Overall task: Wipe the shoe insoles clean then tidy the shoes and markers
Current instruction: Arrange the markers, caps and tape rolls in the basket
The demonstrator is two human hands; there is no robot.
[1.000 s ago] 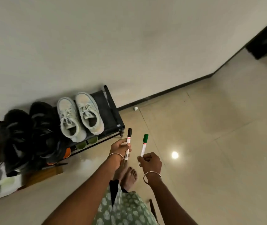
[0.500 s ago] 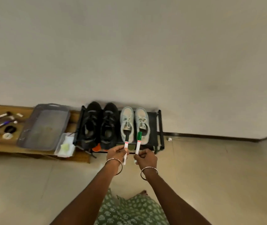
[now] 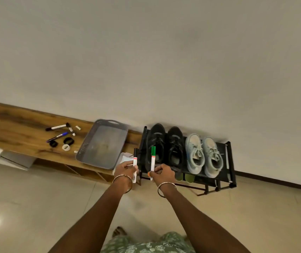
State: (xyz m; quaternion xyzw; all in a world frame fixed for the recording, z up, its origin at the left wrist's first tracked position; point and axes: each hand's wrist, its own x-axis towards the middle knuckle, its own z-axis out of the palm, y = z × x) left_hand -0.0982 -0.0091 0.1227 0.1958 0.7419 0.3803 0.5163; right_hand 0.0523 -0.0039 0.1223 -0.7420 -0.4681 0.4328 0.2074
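– Both hands are full. The left hand (image 3: 126, 168) has its fingers curled round a white marker with a black cap (image 3: 135, 161). The right hand (image 3: 161, 172) pinches a white marker with a green cap (image 3: 153, 157). Both markers stand upright, caps up, just apart from each other.

– What has changed in the last second?

– The grips are the same, but the view has swung left. Before, only rack and floor showed. Now the long wooden surface (image 3: 18, 128) is in sight, with three loose markers (image 3: 57, 127) lying near its far edge.

– So these two belong there?

– I'd judge so. The shoes look tidied. The black lace-up shoes (image 3: 157, 141) and the pale grey-blue sneakers (image 3: 195, 152) stand side by side on top of the black metal shoe rack (image 3: 228, 161), toes to the wall. That leaves the markers.

– Is anything in the way?

– A grey plastic tray (image 3: 102, 145) sits at the right end of the surface, between the hands and the loose markers. Its near corner seems to hang over the front edge. Something white, cloth or paper (image 3: 125, 157), lies just beside the tray, partly hidden by the left hand. Two black rings (image 3: 68, 141) and a white ring (image 3: 66, 147) lie next to the markers, nearer the front edge. Reaching across the tray could nudge it, so stepping further left looks safer.
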